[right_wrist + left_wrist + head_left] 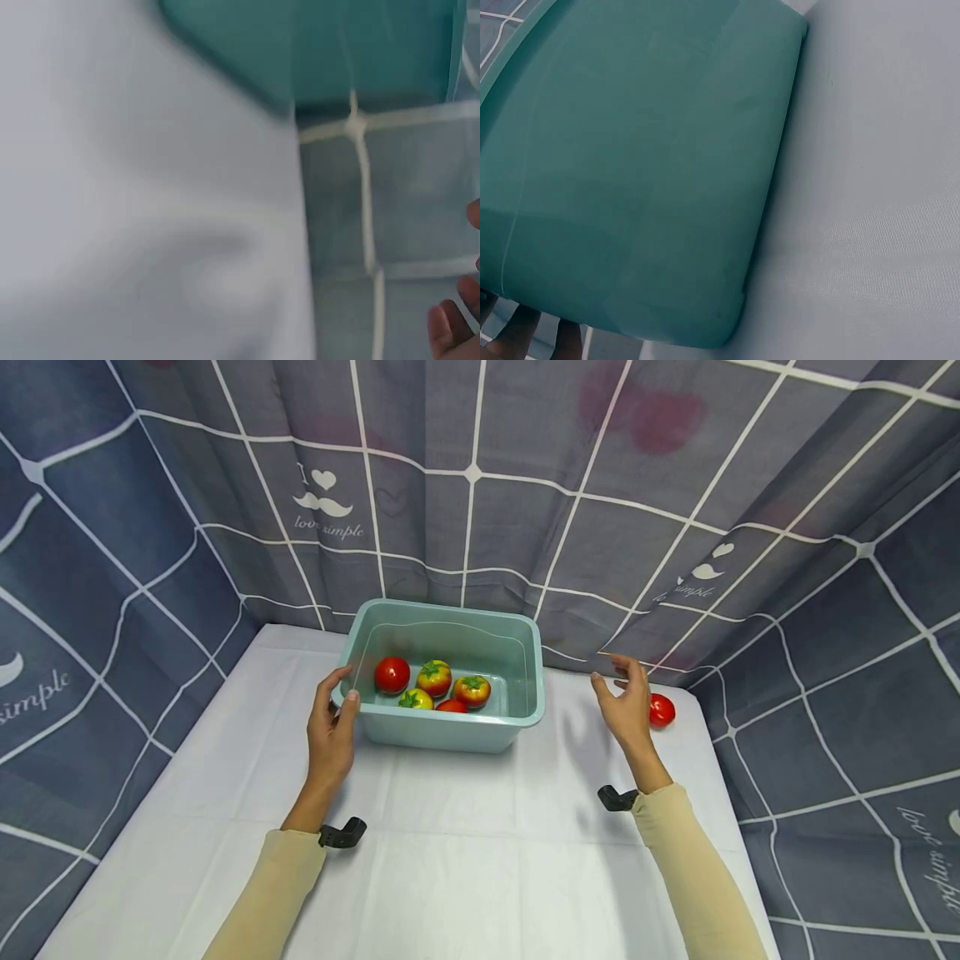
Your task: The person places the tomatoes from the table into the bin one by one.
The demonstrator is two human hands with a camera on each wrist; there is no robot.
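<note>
A pale green plastic bin (435,731) stands toward the back of the white table, and its side fills much of the left wrist view. Inside it lie several tomatoes: a red tomato (392,675), red-and-yellow ones with green tops such as this tomato (472,691), and others partly hidden by the near wall. My left hand (330,739) grips the bin at its left end, thumb at the near corner. Raised above the table to the bin's right, my right hand (626,706) holds nothing, its fingers loosely bent. Just beyond it sits another red tomato (662,711), partly covered by the hand.
A white cloth covers the table (450,877). Dark grey-blue curtains (420,510) with white grid lines hang close behind and on both sides. Each wrist carries a small black camera mount, such as the left mount (342,833).
</note>
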